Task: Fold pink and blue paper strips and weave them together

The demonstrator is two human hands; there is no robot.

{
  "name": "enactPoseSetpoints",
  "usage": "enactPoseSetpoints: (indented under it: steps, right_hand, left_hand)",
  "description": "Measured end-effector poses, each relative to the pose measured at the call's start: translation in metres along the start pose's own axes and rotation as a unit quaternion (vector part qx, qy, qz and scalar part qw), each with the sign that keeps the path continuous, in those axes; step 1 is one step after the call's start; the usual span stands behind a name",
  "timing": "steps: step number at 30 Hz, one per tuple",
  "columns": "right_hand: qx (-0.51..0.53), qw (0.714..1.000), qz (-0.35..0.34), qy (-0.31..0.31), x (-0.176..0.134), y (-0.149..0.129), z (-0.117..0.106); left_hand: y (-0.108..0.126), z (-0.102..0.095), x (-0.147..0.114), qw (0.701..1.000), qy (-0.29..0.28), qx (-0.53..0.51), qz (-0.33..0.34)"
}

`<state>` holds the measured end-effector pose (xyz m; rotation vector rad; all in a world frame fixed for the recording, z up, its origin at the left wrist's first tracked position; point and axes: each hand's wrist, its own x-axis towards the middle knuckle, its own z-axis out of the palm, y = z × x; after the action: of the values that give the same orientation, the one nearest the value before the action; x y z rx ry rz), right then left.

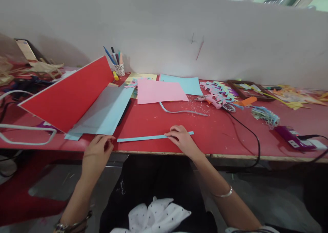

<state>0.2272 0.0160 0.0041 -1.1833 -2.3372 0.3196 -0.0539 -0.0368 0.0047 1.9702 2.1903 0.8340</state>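
A narrow light-blue paper strip (143,138) lies almost straight along the front of the red table. Near its right end, my right hand (181,140) pinches it between thumb and fingertips. My left hand (96,153) is at the table's front edge, just left of the strip's other end. Its fingers are loosely bent, with a gap to the thumb, and nothing shows between them. Right behind that hand are light-blue sheets (102,113) and a raised red board (74,92) that slants up over them.
Pink paper (160,91) and a blue sheet (183,83) lie farther back, near a curled pale strip (176,111). A pink glue gun (211,100) trails its black cord (247,127) rightward. A pen cup (119,69) stands by the wall; a purple power strip (292,137) sits right.
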Motion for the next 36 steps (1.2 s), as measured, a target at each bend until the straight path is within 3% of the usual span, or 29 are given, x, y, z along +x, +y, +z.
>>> enactPoseSetpoints:
  steps: [3, 5, 8, 11, 17, 21, 25, 32, 36]
  right_hand:
    - [0.003, 1.0, 0.006, -0.003, -0.001, -0.001, -0.001]
    - [0.009, 1.0, 0.015, -0.006, 0.0, -0.002, -0.001]
    - [0.018, 0.999, 0.039, -0.024, 0.001, -0.003, -0.003]
    - [0.01, 0.998, 0.053, -0.041, 0.002, -0.005, -0.005]
    - [-0.051, 0.997, 0.009, -0.049, 0.003, -0.016, -0.005]
    - [-0.158, 0.985, -0.059, -0.035, 0.008, -0.025, 0.0]
    - [-0.226, 0.969, -0.094, -0.039, 0.017, -0.029, -0.004]
    - [-0.214, 0.966, -0.111, -0.095, 0.027, -0.028, -0.022]
    - [-0.237, 0.957, -0.145, -0.08, 0.028, -0.026, -0.024]
  left_hand:
    - [0.009, -0.001, -0.008, 0.998, 0.044, 0.026, 0.029]
    - [0.022, 0.005, -0.009, 0.995, 0.044, 0.011, 0.094]
    - [0.045, 0.019, 0.001, 0.977, -0.036, 0.001, 0.212]
    - [0.065, 0.029, 0.018, 0.952, -0.159, -0.002, 0.26]
    - [0.082, 0.028, 0.036, 0.928, -0.245, 0.022, 0.279]
    - [0.087, 0.025, 0.041, 0.931, -0.283, -0.064, 0.221]
    - [0.09, 0.022, 0.048, 0.915, -0.342, -0.125, 0.174]
    - [0.088, 0.017, 0.056, 0.904, -0.328, -0.035, 0.271]
    - [0.085, 0.014, 0.058, 0.892, -0.308, 0.015, 0.33]
